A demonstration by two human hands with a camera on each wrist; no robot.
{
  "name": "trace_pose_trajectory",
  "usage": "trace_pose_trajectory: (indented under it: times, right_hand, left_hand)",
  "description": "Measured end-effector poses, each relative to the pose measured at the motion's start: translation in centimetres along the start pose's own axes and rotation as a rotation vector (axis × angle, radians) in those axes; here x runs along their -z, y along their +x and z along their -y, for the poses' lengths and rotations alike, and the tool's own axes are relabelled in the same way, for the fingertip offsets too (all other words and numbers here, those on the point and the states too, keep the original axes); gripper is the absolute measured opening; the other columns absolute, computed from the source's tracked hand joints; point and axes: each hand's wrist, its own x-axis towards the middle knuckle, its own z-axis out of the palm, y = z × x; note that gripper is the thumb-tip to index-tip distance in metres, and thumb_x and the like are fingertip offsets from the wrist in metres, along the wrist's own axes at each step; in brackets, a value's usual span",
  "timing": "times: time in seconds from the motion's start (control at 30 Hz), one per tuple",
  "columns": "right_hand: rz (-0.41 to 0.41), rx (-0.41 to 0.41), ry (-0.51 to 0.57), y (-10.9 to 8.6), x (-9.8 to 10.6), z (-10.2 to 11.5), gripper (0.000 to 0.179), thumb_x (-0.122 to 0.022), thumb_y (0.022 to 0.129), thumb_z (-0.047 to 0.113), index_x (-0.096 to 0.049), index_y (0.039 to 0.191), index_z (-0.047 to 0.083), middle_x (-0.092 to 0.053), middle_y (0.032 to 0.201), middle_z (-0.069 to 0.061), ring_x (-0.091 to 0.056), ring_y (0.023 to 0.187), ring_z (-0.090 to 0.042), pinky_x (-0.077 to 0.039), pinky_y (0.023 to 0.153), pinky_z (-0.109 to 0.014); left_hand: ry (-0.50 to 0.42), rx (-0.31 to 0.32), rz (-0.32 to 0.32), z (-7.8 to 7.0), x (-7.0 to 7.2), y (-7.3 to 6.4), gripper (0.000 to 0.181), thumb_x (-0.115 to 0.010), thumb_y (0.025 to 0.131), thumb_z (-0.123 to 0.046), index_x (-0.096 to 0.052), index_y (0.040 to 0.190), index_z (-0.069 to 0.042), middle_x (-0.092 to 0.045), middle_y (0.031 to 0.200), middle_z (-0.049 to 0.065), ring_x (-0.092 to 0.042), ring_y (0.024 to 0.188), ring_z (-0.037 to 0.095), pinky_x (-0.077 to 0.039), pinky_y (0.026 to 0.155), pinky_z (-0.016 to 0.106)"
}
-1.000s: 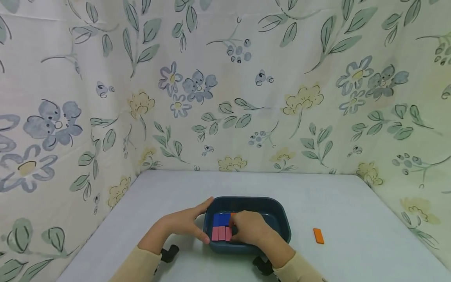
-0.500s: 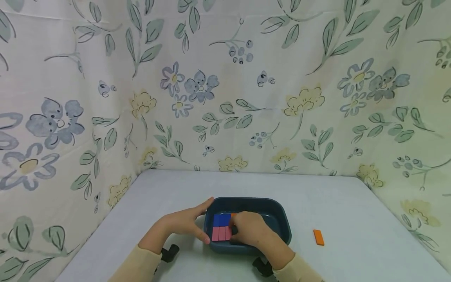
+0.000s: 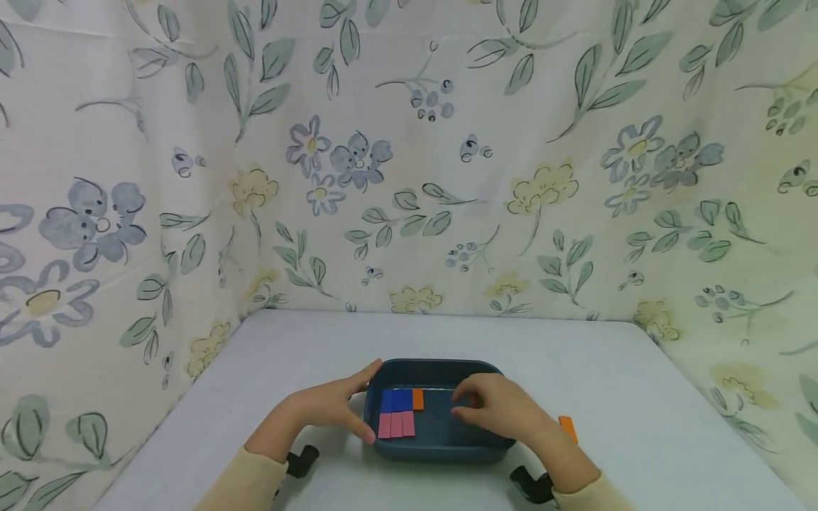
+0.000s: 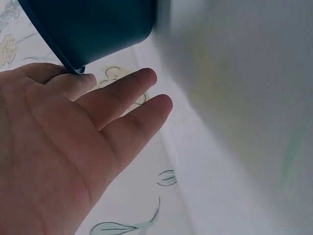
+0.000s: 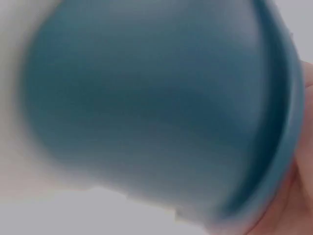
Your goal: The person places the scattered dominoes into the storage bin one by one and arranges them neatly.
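A dark teal rectangular container (image 3: 441,455) stands on the table in the head view. Flat blue pieces (image 3: 397,400) and an orange piece (image 3: 418,399) line up in its left part, with several pink pieces (image 3: 396,425) in front of them. My left hand (image 3: 329,408) rests at the container's left end, thumb and forefinger spread along the rim. Its other fingers (image 4: 132,127) extend below the rim in the left wrist view. Over the right half hovers my right hand (image 3: 501,408), fingers loosely bent, nothing visible between thumb and forefinger. The container's wall (image 5: 146,107) fills the right wrist view.
A loose orange piece (image 3: 568,429) lies on the white table (image 3: 639,397) right of the container, partly covered by my right forearm. A floral curtain (image 3: 409,177) hangs behind the table and along its sides.
My right hand has moved right, away from the pieces, uncovering the orange piece beside the blue ones and the rightmost pink piece. The left hand stays at the container's end.
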Motion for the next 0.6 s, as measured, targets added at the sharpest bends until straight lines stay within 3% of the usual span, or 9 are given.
trace_pose_trajectory:
  times: [0.17, 0.27, 0.33, 0.5, 0.6]
  right_hand:
    - [-0.157, 0.008, 0.181, -2.4, 2.1, -3.4, 0.014, -0.072, 0.095, 0.024, -0.072, 0.106, 0.014, -0.053, 0.074, 0.007, -0.049, 0.061, -0.007, -0.044, 0.055, -0.027]
    - [-0.209, -0.080, 0.206, -3.9, 3.7, -5.0, 0.014, -0.072, 0.095, 0.020, -0.070, 0.107, 0.013, -0.054, 0.077, 0.003, -0.051, 0.064, -0.012, -0.045, 0.056, -0.027]
    - [-0.162, -0.178, 0.197, -4.9, 4.9, -6.0, 0.017, -0.072, 0.094, 0.018, -0.069, 0.108, 0.009, -0.054, 0.080, 0.000, -0.051, 0.067, -0.016, -0.044, 0.057, -0.028]
    - [0.072, -0.467, 0.153, -7.0, 6.5, -8.6, 0.037, -0.083, 0.080, 0.010, -0.063, 0.111, 0.003, -0.053, 0.085, -0.007, -0.049, 0.074, -0.023, -0.041, 0.063, -0.036]
    - [0.156, -0.576, 0.112, -7.5, 6.6, -9.7, 0.047, -0.088, 0.072, 0.010, -0.060, 0.110, 0.005, -0.053, 0.087, -0.008, -0.049, 0.077, -0.023, -0.040, 0.066, -0.039]
  left_hand:
    - [-0.003, 0.000, 0.003, 0.1, 0.0, 0.0, 0.126, -0.092, 0.071, -0.035, -0.007, 0.163, -0.025, -0.016, 0.166, 0.007, -0.026, 0.147, 0.036, -0.022, 0.109, 0.066]
    - [-0.001, 0.009, 0.004, 0.0, -0.1, 0.0, 0.126, -0.093, 0.071, -0.036, -0.007, 0.163, -0.026, -0.018, 0.165, 0.007, -0.027, 0.146, 0.036, -0.022, 0.108, 0.067]
    - [-0.003, 0.015, 0.004, 0.0, -0.2, 0.1, 0.126, -0.093, 0.071, -0.036, -0.008, 0.163, -0.027, -0.019, 0.165, 0.007, -0.028, 0.146, 0.036, -0.023, 0.107, 0.068]
    - [-0.002, 0.008, 0.006, 0.0, -0.3, 0.2, 0.125, -0.092, 0.071, -0.036, -0.007, 0.163, -0.027, -0.019, 0.165, 0.007, -0.028, 0.146, 0.036, -0.023, 0.108, 0.067]
    - [0.001, 0.011, -0.002, 0.1, -0.3, 0.2, 0.126, -0.092, 0.071, -0.036, -0.007, 0.163, -0.026, -0.020, 0.165, 0.007, -0.028, 0.146, 0.036, -0.024, 0.107, 0.067]
